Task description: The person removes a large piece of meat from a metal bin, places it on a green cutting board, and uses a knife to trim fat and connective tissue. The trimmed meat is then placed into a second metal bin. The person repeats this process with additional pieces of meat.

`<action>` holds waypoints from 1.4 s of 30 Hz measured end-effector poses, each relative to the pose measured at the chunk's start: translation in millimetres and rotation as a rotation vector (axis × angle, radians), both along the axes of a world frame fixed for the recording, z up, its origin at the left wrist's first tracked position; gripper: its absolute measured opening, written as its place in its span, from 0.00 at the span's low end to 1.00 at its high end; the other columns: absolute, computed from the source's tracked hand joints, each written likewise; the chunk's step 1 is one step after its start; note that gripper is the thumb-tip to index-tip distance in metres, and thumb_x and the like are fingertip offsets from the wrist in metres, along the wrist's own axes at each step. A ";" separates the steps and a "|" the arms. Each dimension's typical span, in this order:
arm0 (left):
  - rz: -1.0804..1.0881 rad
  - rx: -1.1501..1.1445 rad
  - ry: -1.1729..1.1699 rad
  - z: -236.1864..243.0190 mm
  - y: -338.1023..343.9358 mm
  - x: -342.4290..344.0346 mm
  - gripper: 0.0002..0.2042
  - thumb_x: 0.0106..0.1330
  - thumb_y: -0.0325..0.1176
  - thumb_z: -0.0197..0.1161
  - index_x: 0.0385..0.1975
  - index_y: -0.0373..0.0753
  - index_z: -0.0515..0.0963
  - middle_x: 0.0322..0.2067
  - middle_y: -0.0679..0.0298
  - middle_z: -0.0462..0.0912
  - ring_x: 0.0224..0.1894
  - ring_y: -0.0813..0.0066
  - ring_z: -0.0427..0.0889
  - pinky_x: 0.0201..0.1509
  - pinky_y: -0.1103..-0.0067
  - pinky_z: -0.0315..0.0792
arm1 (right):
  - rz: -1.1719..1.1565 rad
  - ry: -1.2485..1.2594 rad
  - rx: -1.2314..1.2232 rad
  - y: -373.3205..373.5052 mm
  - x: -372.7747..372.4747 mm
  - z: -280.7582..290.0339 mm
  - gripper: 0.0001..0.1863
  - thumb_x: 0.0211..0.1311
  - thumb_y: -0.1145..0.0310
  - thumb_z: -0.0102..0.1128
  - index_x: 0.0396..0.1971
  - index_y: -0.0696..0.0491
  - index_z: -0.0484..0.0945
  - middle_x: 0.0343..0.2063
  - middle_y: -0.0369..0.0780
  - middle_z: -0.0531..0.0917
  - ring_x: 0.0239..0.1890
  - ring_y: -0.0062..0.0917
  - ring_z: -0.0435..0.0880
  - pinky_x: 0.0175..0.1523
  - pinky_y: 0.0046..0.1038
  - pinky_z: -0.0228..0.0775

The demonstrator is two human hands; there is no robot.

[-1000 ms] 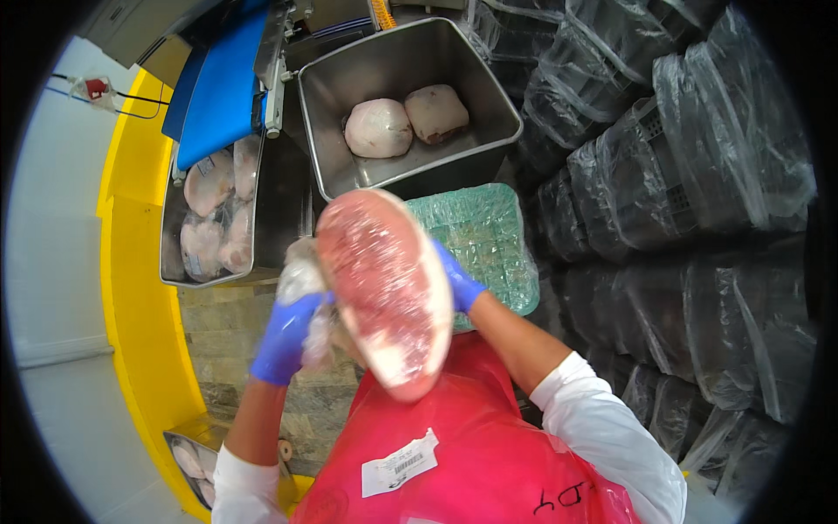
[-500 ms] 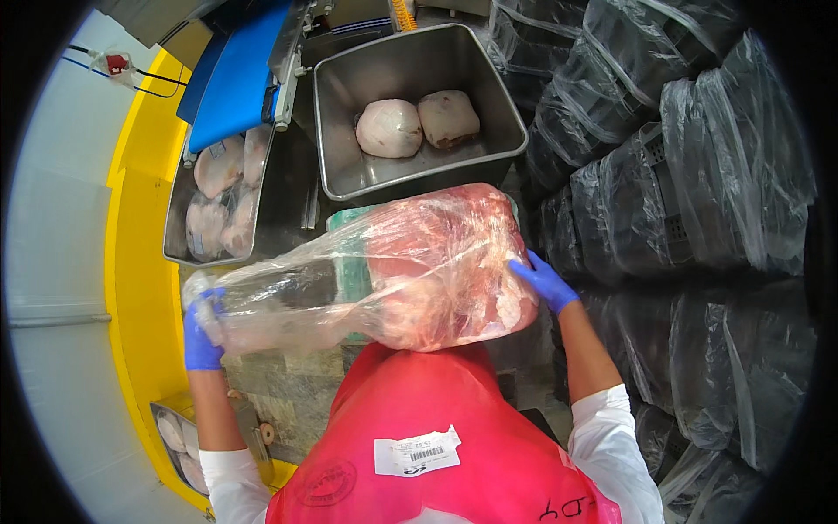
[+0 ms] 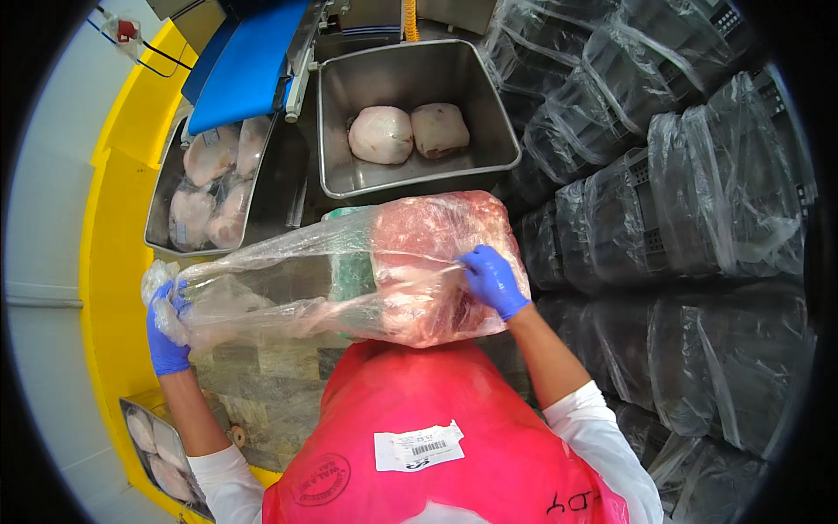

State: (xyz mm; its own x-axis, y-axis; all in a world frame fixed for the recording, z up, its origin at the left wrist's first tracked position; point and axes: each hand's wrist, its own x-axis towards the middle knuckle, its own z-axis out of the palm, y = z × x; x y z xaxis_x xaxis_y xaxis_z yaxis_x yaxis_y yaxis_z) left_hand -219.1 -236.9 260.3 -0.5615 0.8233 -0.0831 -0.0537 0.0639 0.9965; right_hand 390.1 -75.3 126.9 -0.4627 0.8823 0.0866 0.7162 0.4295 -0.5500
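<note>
A large piece of raw meat [image 3: 419, 229] lies inside a clear plastic bag [image 3: 279, 269], on a green surface [image 3: 351, 269] in front of me. At the far left my left hand [image 3: 168, 327], gloved in blue, is closed round the bunched end of the bag, which stretches taut toward the meat. Over the right part of the meat, my blue-gloved right hand [image 3: 493, 279] pinches the plastic film, drawing it into creases. The meat itself shows red flesh with pale fat through the film.
Beyond the meat stands a deep metal bin [image 3: 419, 179] holding two wrapped pale pieces. Left of it, another metal bin [image 3: 150, 229] holds several bagged pieces under a blue conveyor belt [image 3: 249, 70]. Stacked dark crates [image 3: 611, 218] draped in plastic line the right side.
My right hand has moved left from the meat's right edge onto its top and now pinches the film. My left hand has drawn the bag's end further left.
</note>
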 end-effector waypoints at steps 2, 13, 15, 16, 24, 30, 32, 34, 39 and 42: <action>-0.006 -0.023 -0.023 -1.6 -4.6 1.1 0.20 0.81 0.34 0.54 0.67 0.35 0.73 0.61 0.61 0.79 0.61 0.73 0.79 0.62 0.76 0.72 | 0.063 0.071 -0.158 17.4 35.5 15.8 0.09 0.62 0.68 0.68 0.39 0.53 0.89 0.35 0.47 0.88 0.38 0.41 0.88 0.47 0.38 0.81; -0.208 -0.116 0.353 -41.9 -56.2 -30.1 0.16 0.79 0.33 0.55 0.57 0.30 0.81 0.50 0.60 0.85 0.51 0.72 0.82 0.60 0.74 0.75 | -0.284 0.152 0.221 187.9 -58.4 110.5 0.11 0.65 0.68 0.66 0.42 0.59 0.83 0.35 0.49 0.88 0.39 0.36 0.90 0.47 0.35 0.80; -0.219 -0.107 0.347 -52.5 -57.6 -30.9 0.16 0.79 0.33 0.55 0.56 0.30 0.81 0.49 0.60 0.85 0.50 0.72 0.83 0.59 0.74 0.76 | -0.301 0.445 0.100 216.9 -81.4 95.0 0.16 0.66 0.68 0.64 0.51 0.57 0.81 0.44 0.51 0.88 0.46 0.40 0.89 0.51 0.35 0.80; -0.195 -0.093 0.261 -53.4 -56.6 -24.5 0.16 0.79 0.33 0.55 0.56 0.29 0.81 0.49 0.60 0.85 0.50 0.73 0.83 0.59 0.74 0.76 | -0.312 0.591 0.032 222.6 -87.4 84.8 0.19 0.66 0.68 0.63 0.56 0.56 0.80 0.48 0.52 0.87 0.50 0.42 0.89 0.54 0.34 0.80; -0.077 -0.179 -0.075 -76.6 -71.7 -7.4 0.21 0.77 0.32 0.60 0.67 0.30 0.74 0.58 0.59 0.81 0.57 0.74 0.80 0.62 0.75 0.75 | 0.301 -0.020 0.124 53.1 -84.8 14.8 0.34 0.61 0.61 0.71 0.66 0.55 0.74 0.65 0.52 0.77 0.69 0.48 0.74 0.73 0.42 0.66; -0.287 -0.196 0.018 -101.2 6.1 103.9 0.24 0.74 0.30 0.63 0.68 0.31 0.74 0.61 0.60 0.79 0.60 0.74 0.78 0.66 0.75 0.73 | 0.016 -0.130 0.091 -84.6 -2.5 -27.7 0.07 0.67 0.66 0.65 0.32 0.52 0.78 0.30 0.48 0.82 0.36 0.50 0.82 0.43 0.48 0.73; -0.393 -0.310 -0.003 -114.7 37.1 135.6 0.26 0.71 0.31 0.67 0.68 0.31 0.74 0.62 0.57 0.79 0.61 0.73 0.79 0.65 0.74 0.74 | -0.084 -0.129 0.001 -138.6 17.5 -20.9 0.08 0.69 0.65 0.65 0.32 0.52 0.78 0.26 0.47 0.82 0.31 0.49 0.84 0.35 0.49 0.73; -0.500 -0.426 0.080 -124.8 67.2 169.8 0.29 0.68 0.34 0.71 0.68 0.31 0.74 0.62 0.54 0.80 0.61 0.70 0.79 0.65 0.74 0.74 | -0.162 -0.225 -0.142 -195.8 50.9 -17.7 0.10 0.70 0.62 0.65 0.33 0.51 0.79 0.26 0.46 0.84 0.29 0.48 0.85 0.32 0.50 0.74; -0.553 -0.243 0.104 -244.1 114.3 227.6 0.33 0.66 0.33 0.72 0.71 0.34 0.70 0.60 0.59 0.81 0.59 0.72 0.79 0.64 0.73 0.74 | -0.362 -0.183 -0.289 -274.3 94.6 -37.1 0.13 0.67 0.57 0.68 0.35 0.51 0.83 0.28 0.47 0.86 0.31 0.47 0.87 0.37 0.45 0.79; -0.650 -0.396 -0.110 -238.0 124.6 251.0 0.34 0.66 0.31 0.72 0.73 0.36 0.69 0.61 0.62 0.80 0.59 0.73 0.79 0.64 0.73 0.74 | -0.434 0.064 -0.138 -243.6 76.2 -16.2 0.14 0.59 0.62 0.75 0.41 0.52 0.85 0.32 0.46 0.86 0.34 0.43 0.87 0.41 0.39 0.81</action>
State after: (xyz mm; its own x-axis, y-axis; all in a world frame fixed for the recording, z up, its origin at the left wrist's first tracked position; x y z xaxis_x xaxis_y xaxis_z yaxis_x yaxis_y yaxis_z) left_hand 31.9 -112.4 22.3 0.0540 0.8824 -0.4674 0.0197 0.4671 0.8840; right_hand 466.2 -318.9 110.7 -0.0449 0.9986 -0.0294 0.7765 0.0163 -0.6299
